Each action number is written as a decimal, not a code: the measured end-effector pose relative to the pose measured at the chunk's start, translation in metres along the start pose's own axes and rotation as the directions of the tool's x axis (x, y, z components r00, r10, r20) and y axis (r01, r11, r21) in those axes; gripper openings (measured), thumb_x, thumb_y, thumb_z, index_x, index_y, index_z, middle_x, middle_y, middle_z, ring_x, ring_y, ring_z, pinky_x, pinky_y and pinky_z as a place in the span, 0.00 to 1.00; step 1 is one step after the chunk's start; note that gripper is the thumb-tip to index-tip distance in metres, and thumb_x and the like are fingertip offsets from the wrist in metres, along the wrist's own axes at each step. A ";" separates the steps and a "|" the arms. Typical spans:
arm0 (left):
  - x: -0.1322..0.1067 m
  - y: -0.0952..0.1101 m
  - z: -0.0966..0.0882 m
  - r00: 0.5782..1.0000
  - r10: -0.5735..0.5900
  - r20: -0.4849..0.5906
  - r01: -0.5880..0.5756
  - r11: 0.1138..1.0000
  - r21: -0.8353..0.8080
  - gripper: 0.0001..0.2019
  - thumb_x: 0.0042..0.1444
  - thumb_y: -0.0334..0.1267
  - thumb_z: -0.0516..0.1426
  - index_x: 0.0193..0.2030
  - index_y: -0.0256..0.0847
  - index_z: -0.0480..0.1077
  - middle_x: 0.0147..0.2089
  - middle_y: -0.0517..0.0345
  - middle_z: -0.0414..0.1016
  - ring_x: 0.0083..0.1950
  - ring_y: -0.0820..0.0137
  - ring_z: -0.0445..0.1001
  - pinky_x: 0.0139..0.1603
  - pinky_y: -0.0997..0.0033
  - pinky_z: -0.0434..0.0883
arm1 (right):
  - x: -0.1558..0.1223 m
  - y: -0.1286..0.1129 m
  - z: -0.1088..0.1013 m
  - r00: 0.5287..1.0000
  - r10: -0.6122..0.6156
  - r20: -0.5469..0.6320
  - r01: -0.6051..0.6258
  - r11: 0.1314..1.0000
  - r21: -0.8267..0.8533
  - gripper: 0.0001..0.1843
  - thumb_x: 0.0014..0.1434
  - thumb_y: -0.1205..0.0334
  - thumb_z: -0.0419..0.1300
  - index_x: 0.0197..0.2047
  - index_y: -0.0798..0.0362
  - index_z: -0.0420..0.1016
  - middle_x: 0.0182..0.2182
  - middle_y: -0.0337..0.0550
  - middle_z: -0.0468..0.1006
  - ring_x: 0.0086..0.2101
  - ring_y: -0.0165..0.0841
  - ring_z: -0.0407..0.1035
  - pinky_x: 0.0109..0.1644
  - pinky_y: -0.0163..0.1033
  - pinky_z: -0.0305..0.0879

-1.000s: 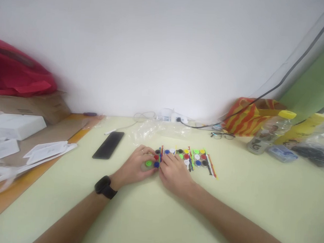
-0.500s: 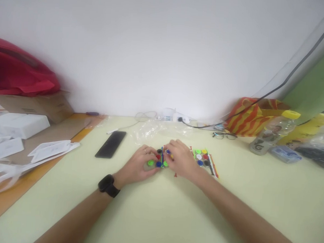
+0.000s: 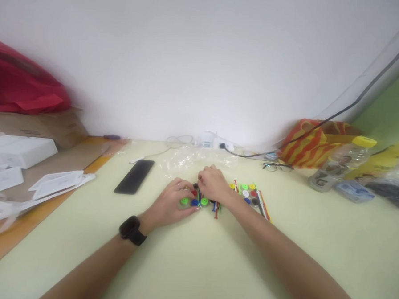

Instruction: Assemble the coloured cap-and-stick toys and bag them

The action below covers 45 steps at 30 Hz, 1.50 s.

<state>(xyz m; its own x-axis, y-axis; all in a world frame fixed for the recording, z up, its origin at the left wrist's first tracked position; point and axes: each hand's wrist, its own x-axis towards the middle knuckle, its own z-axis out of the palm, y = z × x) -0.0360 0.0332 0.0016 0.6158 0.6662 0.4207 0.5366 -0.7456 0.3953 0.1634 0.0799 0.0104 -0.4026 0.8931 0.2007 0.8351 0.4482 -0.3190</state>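
My left hand (image 3: 168, 203) curls round the left side of a group of small round pieces with coloured tops. Its thumb lies along the near side and its fingers along the far side. Among these are a green-topped piece (image 3: 184, 201) and a blue-topped piece (image 3: 195, 203). Beside them, thin coloured sticks (image 3: 199, 196) stand in a row next to another green-topped piece (image 3: 204, 202). Over the far end of these sticks, my right hand (image 3: 214, 182) has its fingers pinched together; what is in them is hidden. More sticks (image 3: 216, 208) show under my right wrist.
Further right lies a second group of coloured round pieces (image 3: 245, 194) with sticks (image 3: 264, 205) alongside. A black phone (image 3: 134, 176) rests at left. Behind are crumpled transparent plastic (image 3: 182, 159), a power strip (image 3: 224, 145) and glasses (image 3: 278, 167). A bottle (image 3: 339, 168) stands at right.
My right hand has moved slightly away from me and to the left, uncovering a green-topped piece and the near ends of sticks. My left hand keeps its place around the pieces.
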 end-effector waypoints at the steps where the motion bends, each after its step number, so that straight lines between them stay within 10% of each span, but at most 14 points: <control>1: 0.000 0.000 0.000 1.000 0.001 -0.003 -0.001 1.000 -0.003 0.05 0.61 0.42 0.66 0.42 0.45 0.78 0.51 0.53 0.77 0.52 0.60 0.73 0.57 0.54 0.72 | 0.001 0.001 0.000 1.000 0.013 -0.001 -0.013 1.000 0.016 0.11 0.67 0.68 0.56 0.35 0.54 0.78 0.39 0.53 0.77 0.46 0.44 0.65 0.51 0.47 0.62; 10: 0.000 0.000 0.001 1.000 -0.007 -0.012 0.007 1.000 0.001 0.05 0.61 0.42 0.66 0.42 0.46 0.78 0.51 0.52 0.76 0.53 0.59 0.72 0.56 0.54 0.73 | 0.005 0.009 -0.004 0.987 0.163 0.014 -0.157 0.921 0.356 0.05 0.59 0.69 0.60 0.36 0.54 0.78 0.38 0.47 0.81 0.40 0.37 0.72 0.45 0.40 0.65; 21: 0.001 0.002 -0.003 0.998 0.024 -0.050 -0.024 1.000 -0.004 0.06 0.61 0.40 0.66 0.44 0.47 0.78 0.48 0.52 0.76 0.51 0.60 0.73 0.53 0.56 0.73 | 0.000 0.026 -0.018 0.944 0.249 0.219 -0.322 0.532 0.783 0.07 0.59 0.59 0.60 0.32 0.52 0.74 0.28 0.38 0.77 0.26 0.29 0.66 0.30 0.33 0.60; 31: 0.000 0.006 -0.006 0.995 0.008 -0.102 -0.011 1.000 -0.023 0.05 0.63 0.39 0.63 0.45 0.46 0.77 0.46 0.52 0.79 0.49 0.61 0.76 0.53 0.57 0.74 | -0.012 0.030 -0.026 0.954 0.277 0.119 -0.186 0.230 0.955 0.13 0.57 0.51 0.65 0.35 0.50 0.69 0.25 0.35 0.74 0.25 0.28 0.66 0.30 0.34 0.60; 41: 0.010 0.024 -0.021 0.931 -0.281 -0.232 0.209 0.934 -0.291 0.10 0.60 0.43 0.65 0.44 0.42 0.76 0.41 0.55 0.82 0.42 0.64 0.81 0.46 0.64 0.78 | -0.106 0.037 -0.048 0.955 0.259 0.142 -0.212 0.268 0.940 0.17 0.59 0.46 0.66 0.40 0.52 0.77 0.26 0.34 0.70 0.24 0.28 0.61 0.29 0.35 0.56; 45: 0.020 0.055 -0.001 0.913 -0.406 -0.041 0.296 0.727 -0.619 0.08 0.57 0.36 0.62 0.44 0.42 0.76 0.41 0.55 0.81 0.38 0.66 0.79 0.38 0.66 0.77 | -0.139 0.035 -0.051 0.946 0.293 0.141 -0.217 0.243 0.946 0.18 0.60 0.45 0.67 0.43 0.50 0.77 0.28 0.36 0.71 0.26 0.29 0.63 0.31 0.37 0.59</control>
<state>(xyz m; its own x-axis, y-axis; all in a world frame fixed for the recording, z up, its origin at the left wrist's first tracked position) 0.0053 0.0054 0.0321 0.3202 0.9118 0.2570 0.2155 -0.3343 0.9175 0.2675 -0.0305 0.0190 -0.1888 0.9814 -0.0346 -0.0646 -0.0476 -0.9968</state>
